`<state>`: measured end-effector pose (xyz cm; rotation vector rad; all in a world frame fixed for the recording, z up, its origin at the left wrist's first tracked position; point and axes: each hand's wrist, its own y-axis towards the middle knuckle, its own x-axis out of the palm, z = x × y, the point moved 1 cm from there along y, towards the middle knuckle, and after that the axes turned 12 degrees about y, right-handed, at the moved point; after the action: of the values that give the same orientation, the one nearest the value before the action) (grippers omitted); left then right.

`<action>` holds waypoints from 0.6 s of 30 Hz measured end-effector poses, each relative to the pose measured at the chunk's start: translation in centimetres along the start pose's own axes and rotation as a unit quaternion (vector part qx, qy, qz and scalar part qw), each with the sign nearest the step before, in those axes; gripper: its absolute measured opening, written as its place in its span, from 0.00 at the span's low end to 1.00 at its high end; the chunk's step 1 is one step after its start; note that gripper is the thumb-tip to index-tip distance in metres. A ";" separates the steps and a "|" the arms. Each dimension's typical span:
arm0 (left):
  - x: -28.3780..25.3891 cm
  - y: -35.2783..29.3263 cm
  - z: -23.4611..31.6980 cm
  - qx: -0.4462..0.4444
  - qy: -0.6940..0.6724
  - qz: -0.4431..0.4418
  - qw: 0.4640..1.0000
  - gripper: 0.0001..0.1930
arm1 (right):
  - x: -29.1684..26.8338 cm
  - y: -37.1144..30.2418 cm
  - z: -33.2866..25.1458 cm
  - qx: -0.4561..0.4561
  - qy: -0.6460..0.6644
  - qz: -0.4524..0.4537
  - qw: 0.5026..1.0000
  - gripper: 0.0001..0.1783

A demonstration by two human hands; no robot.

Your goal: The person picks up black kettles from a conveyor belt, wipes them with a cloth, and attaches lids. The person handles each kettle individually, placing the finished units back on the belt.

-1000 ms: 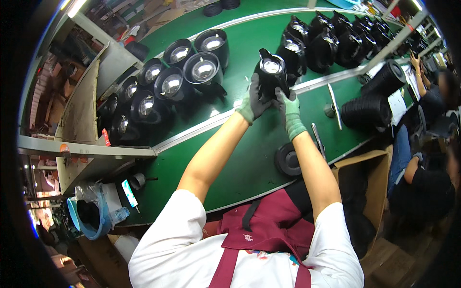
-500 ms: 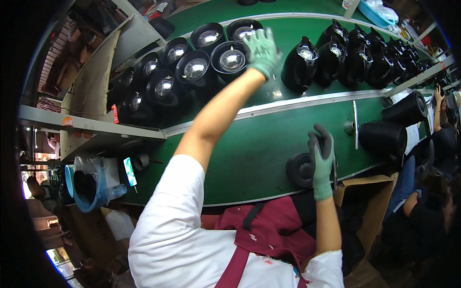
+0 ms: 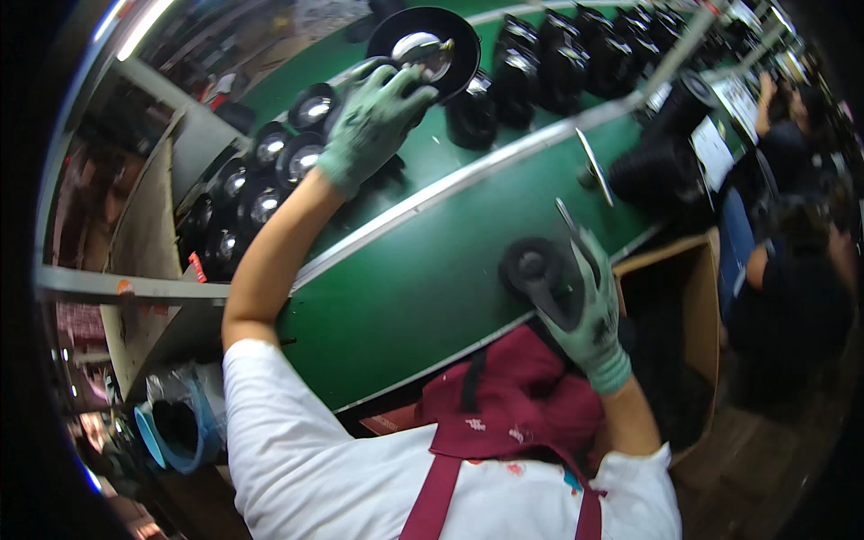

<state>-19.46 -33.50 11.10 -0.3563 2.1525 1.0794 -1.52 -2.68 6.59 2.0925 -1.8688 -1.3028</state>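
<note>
My left hand point(image 3: 373, 117), in a green glove with dark fingers, is closed on the rim of a black jug body point(image 3: 463, 63). Its round opening faces me, showing a silvery dome with a small tip inside. My right hand point(image 3: 589, 315), gloved alike, has thumb and fingers apart. Its thumb reaches to the edge of a round black disc point(image 3: 529, 263) on the green bench. Beside its fingertips shows a thin metal rod point(image 3: 565, 214); whether they touch is unclear. More black jug bodies point(image 3: 264, 205) with silvery domes stand beyond my left forearm.
Black jugs with handles point(image 3: 562, 58) stand in rows on the far shelf. A metal bar point(image 3: 594, 166) and stacked black parts point(image 3: 657, 171) are at the bench's right. An open cardboard box point(image 3: 711, 315) stands near my right arm, and a blue basin point(image 3: 193, 427) at left.
My left hand has taken hold of a jug body and lifted it from its group. My right thumb has spread toward the disc. The whole view has shifted and tilted.
</note>
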 end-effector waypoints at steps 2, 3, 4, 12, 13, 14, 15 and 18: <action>-7.2 -0.8 3.2 0.068 -0.017 -0.022 0.997 0.14 | -0.7 2.9 -2.2 -0.140 -0.099 0.000 0.985 0.38; -9.2 -1.8 4.5 0.097 -0.040 -0.067 0.992 0.13 | -0.8 4.1 -3.7 -0.179 -0.142 -0.020 0.973 0.38; -11.1 -2.3 6.2 0.124 -0.086 -0.073 0.986 0.14 | -0.5 4.1 -3.7 -0.221 -0.179 -0.022 0.958 0.34; -15.4 -9.7 15.6 -0.279 -0.523 -0.056 0.804 0.38 | -5.3 -6.3 -3.0 0.068 0.182 -0.001 0.981 0.25; -13.9 -12.5 16.9 -0.394 -0.627 -0.119 0.662 0.37 | -5.4 -9.0 -2.2 0.150 0.296 0.068 0.941 0.30; -12.9 -14.9 18.2 -0.491 -0.704 -0.169 0.485 0.35 | -6.1 -10.6 -2.6 0.209 0.344 0.109 0.909 0.31; -12.6 -16.3 20.1 -0.475 -0.719 -0.274 0.426 0.32 | -6.6 -12.5 -2.6 0.268 0.382 0.152 0.871 0.33; -13.2 -19.5 26.0 -0.471 -0.790 -0.317 0.233 0.30 | -6.5 -18.6 -0.8 0.347 0.403 0.132 0.837 0.36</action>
<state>12.06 -25.88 -2.17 -0.2763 -0.6845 1.0414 14.30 7.38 0.53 1.9809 -2.1806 0.3968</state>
